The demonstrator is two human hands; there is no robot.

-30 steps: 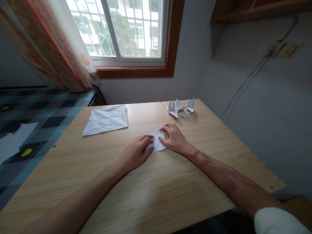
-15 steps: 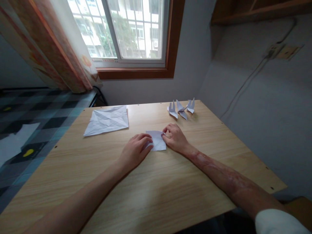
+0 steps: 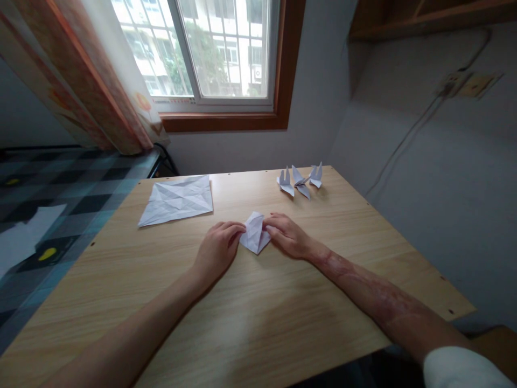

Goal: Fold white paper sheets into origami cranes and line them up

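Observation:
A small folded piece of white paper lies at the middle of the table, turned so that one corner points toward me. Part of it stands up in a raised flap. My left hand pinches its left corner between thumb and fingers. From the other side, my right hand has its thumb and fingers closed on the right part, at the lifted flap. The fingertips partly hide both side edges of the paper.
Several white folded-paper cranes stand at the table's back right. A larger creased paper sheet lies at the back left. The wooden table meets a checked bed on the left, where more white paper lies.
The small paper has gone from a flat square to a turned shape with a raised flap. My left hand has drawn slightly left; my right hand has shifted a little lower.

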